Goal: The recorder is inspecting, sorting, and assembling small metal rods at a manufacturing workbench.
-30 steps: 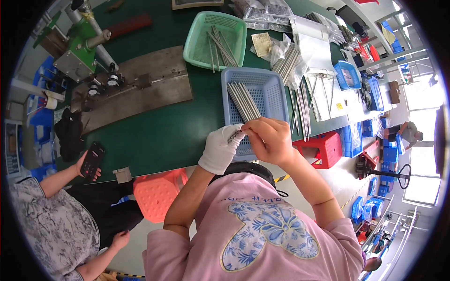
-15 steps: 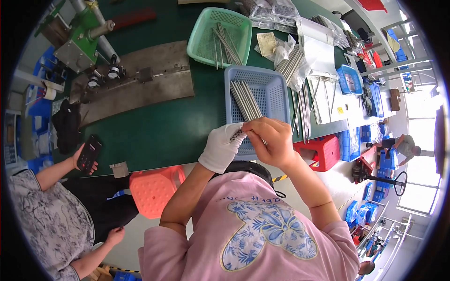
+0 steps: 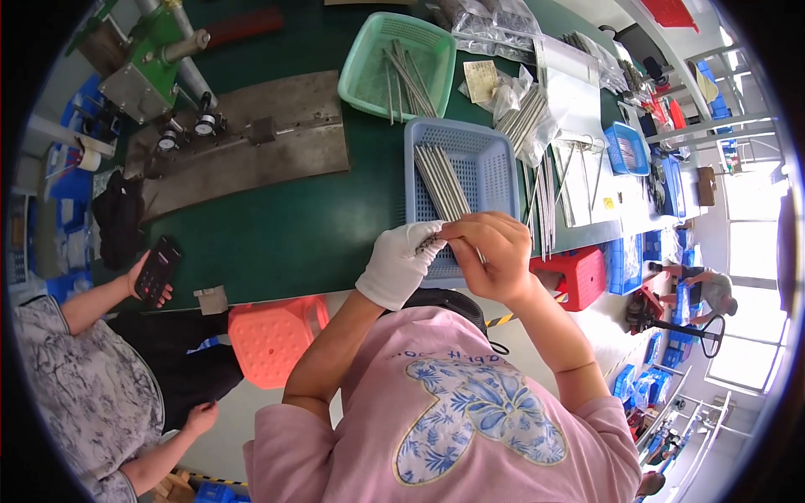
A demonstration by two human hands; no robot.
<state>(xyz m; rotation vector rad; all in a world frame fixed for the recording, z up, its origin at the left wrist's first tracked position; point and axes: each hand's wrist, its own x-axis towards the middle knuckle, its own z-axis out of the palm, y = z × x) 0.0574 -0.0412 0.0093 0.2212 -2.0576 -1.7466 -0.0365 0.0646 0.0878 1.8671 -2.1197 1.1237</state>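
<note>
Where left hand (image 3: 394, 268) and right hand (image 3: 498, 258) meet, their grasp indiscernible, metal rods (image 3: 441, 181) beyond slant forward-left, nearer the right.

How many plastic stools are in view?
2: a coral stool, left of the left hand; a red stool, right of the right hand. The table may hide others.

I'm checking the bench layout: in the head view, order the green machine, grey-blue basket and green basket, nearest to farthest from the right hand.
1. Grey-blue basket: just ahead of the right hand.
2. Green basket: beyond it, leftward.
3. Green machine: far left.
</note>
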